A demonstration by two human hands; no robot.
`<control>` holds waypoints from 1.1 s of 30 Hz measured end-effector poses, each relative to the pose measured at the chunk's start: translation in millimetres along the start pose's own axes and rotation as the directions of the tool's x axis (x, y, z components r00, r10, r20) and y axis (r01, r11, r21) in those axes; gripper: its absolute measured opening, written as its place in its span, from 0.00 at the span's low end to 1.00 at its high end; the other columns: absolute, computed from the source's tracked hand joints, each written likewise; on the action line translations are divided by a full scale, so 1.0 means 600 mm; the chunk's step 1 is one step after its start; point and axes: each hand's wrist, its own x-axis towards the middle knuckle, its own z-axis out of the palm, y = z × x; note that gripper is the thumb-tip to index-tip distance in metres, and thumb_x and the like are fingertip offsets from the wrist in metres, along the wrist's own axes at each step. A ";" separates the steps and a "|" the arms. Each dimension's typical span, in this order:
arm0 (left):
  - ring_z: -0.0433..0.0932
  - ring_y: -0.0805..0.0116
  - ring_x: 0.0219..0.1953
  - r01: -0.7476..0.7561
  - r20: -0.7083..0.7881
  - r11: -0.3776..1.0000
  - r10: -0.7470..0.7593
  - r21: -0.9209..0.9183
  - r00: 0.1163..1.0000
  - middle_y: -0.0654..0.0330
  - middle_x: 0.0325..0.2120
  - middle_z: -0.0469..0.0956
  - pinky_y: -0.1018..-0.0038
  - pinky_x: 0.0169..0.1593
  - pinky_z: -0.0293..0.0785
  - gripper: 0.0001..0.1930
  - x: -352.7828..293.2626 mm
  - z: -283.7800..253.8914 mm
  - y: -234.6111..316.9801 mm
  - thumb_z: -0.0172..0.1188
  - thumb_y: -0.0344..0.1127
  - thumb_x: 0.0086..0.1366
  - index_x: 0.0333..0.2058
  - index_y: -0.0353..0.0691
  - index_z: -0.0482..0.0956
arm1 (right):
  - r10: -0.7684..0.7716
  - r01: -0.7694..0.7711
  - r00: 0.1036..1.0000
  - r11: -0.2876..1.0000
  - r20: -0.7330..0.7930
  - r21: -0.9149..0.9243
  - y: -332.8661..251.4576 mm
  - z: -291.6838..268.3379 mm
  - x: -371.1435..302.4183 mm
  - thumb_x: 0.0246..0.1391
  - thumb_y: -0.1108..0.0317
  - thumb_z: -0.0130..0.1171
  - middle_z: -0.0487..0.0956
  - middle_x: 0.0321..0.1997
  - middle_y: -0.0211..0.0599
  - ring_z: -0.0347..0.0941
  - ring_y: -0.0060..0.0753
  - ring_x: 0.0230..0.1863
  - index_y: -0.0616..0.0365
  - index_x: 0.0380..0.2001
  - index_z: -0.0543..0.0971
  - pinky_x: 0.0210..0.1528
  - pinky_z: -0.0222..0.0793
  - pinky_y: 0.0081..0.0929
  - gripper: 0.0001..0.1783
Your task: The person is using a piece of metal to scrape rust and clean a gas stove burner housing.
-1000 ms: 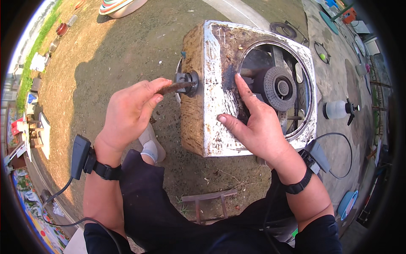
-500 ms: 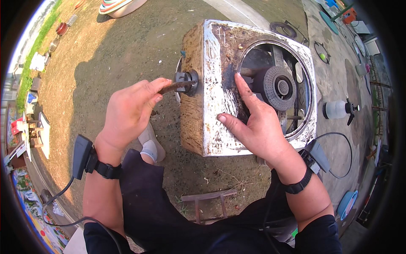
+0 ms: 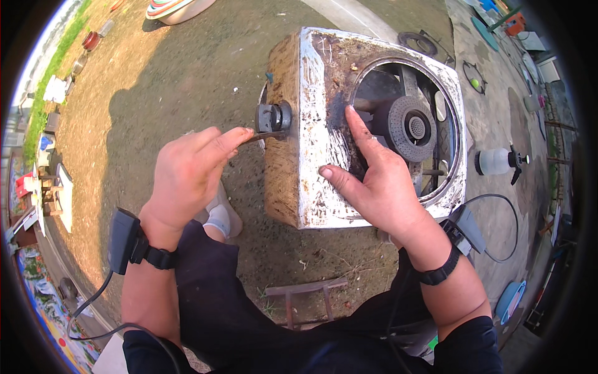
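A rusty, paint-worn gas stove (image 3: 321, 199) stands before me, its round burner head (image 3: 406, 131) showing inside the circular opening. On its brown-stained left side sits a dark control knob (image 3: 272, 117). My left hand (image 3: 190, 171) is closed, thumb and fingers pinching a thin dark metal strip (image 3: 269, 135). The strip's far end touches or nearly touches the stove's side, just below the knob. My right hand (image 3: 389, 177) lies on the stove top beside the opening, with thumb and forefinger spread; its other fingers are mostly hidden.
A white spray bottle (image 3: 495, 161) with a black top stands right of the stove. Dark ring-shaped parts (image 3: 418, 43) lie beyond it. A small wooden stool or frame (image 3: 305, 288) is on the ground near my legs. A blue basin (image 3: 511, 302) sits at the lower right.
The strip in my left hand has moved from across the knob to just below it, uncovering the knob. My left hand has shifted slightly down; my right hand has stayed put.
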 end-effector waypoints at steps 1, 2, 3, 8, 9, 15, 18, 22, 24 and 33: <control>0.79 0.53 0.29 -0.023 -0.038 1.000 0.022 -0.005 0.999 0.54 0.28 0.78 0.62 0.33 0.74 0.22 0.004 0.002 0.001 0.65 0.20 0.62 0.55 0.45 0.85 | -0.034 0.033 0.999 0.999 -0.033 -0.018 0.008 0.003 -0.001 0.59 0.56 0.75 0.85 0.53 0.58 0.83 0.46 0.47 0.62 0.78 0.60 0.53 0.77 0.37 0.52; 0.79 0.53 0.29 -0.021 -0.039 1.000 0.020 -0.007 0.999 0.54 0.28 0.78 0.62 0.33 0.74 0.22 0.005 0.003 -0.001 0.65 0.20 0.62 0.55 0.45 0.85 | -0.068 0.066 0.996 0.997 -0.064 -0.038 0.012 0.005 -0.001 0.58 0.53 0.74 0.85 0.49 0.57 0.83 0.47 0.34 0.62 0.78 0.59 0.42 0.80 0.40 0.53; 0.79 0.53 0.28 -0.034 -0.032 0.999 0.034 0.012 0.999 0.54 0.28 0.78 0.62 0.33 0.73 0.23 0.005 0.002 -0.003 0.64 0.20 0.62 0.55 0.45 0.85 | -0.070 0.068 0.996 0.997 -0.062 -0.036 0.012 0.005 -0.001 0.58 0.53 0.74 0.85 0.49 0.57 0.83 0.47 0.34 0.62 0.78 0.59 0.42 0.80 0.40 0.53; 0.76 0.54 0.27 -0.028 -0.037 0.997 0.030 0.065 0.999 0.57 0.25 0.72 0.61 0.32 0.73 0.22 -0.010 0.009 -0.008 0.63 0.26 0.62 0.54 0.50 0.86 | -0.109 0.105 0.991 0.993 -0.082 -0.051 0.015 0.008 0.000 0.58 0.52 0.74 0.85 0.51 0.61 0.84 0.49 0.36 0.64 0.78 0.60 0.45 0.80 0.39 0.53; 0.76 0.53 0.27 -0.024 -0.028 0.997 0.026 0.071 0.999 0.57 0.25 0.71 0.60 0.32 0.73 0.22 -0.013 0.010 -0.009 0.63 0.26 0.62 0.54 0.50 0.86 | -0.111 0.107 0.991 0.993 -0.079 -0.052 0.014 0.008 0.000 0.58 0.52 0.74 0.85 0.51 0.61 0.84 0.49 0.36 0.64 0.78 0.60 0.45 0.80 0.39 0.53; 0.76 0.53 0.27 0.022 0.030 0.988 -0.027 0.153 0.999 0.57 0.25 0.72 0.60 0.32 0.73 0.20 -0.034 0.002 -0.017 0.63 0.26 0.63 0.52 0.49 0.86 | -0.073 0.070 0.996 0.996 -0.055 -0.050 0.009 0.004 0.001 0.58 0.52 0.74 0.85 0.48 0.62 0.84 0.50 0.38 0.65 0.77 0.60 0.46 0.80 0.39 0.53; 0.78 0.52 0.28 0.090 0.049 0.983 -0.099 0.159 0.994 0.55 0.27 0.75 0.61 0.33 0.74 0.18 -0.040 -0.012 -0.001 0.64 0.25 0.64 0.52 0.46 0.86 | -0.162 0.154 0.981 0.985 -0.102 -0.083 0.015 0.007 0.001 0.58 0.52 0.75 0.85 0.45 0.61 0.84 0.50 0.37 0.64 0.78 0.60 0.46 0.79 0.39 0.53; 0.83 0.49 0.33 0.199 0.057 0.980 -0.200 0.023 0.978 0.51 0.32 0.83 0.61 0.38 0.78 0.15 -0.042 -0.017 0.009 0.63 0.25 0.67 0.51 0.41 0.86 | -0.069 0.066 0.996 0.996 -0.053 -0.068 0.011 0.005 0.001 0.59 0.51 0.75 0.85 0.42 0.59 0.84 0.50 0.36 0.62 0.78 0.60 0.45 0.79 0.39 0.53; 0.84 0.48 0.35 0.222 0.034 0.975 -0.222 0.015 0.974 0.50 0.35 0.84 0.61 0.40 0.79 0.15 -0.047 -0.010 0.003 0.62 0.25 0.68 0.52 0.41 0.86 | -0.072 0.067 0.996 0.994 -0.052 -0.083 0.013 0.007 0.002 0.59 0.51 0.75 0.85 0.41 0.59 0.84 0.50 0.35 0.62 0.78 0.60 0.44 0.79 0.39 0.53; 0.87 0.62 0.35 0.495 0.061 0.860 -0.492 -0.120 0.869 0.52 0.39 0.87 0.69 0.38 0.81 0.15 -0.072 0.050 -0.043 0.60 0.28 0.72 0.55 0.37 0.83 | -0.059 0.055 0.997 0.994 -0.043 -0.099 0.012 0.001 0.001 0.58 0.50 0.75 0.85 0.40 0.58 0.84 0.49 0.36 0.62 0.78 0.60 0.44 0.79 0.38 0.54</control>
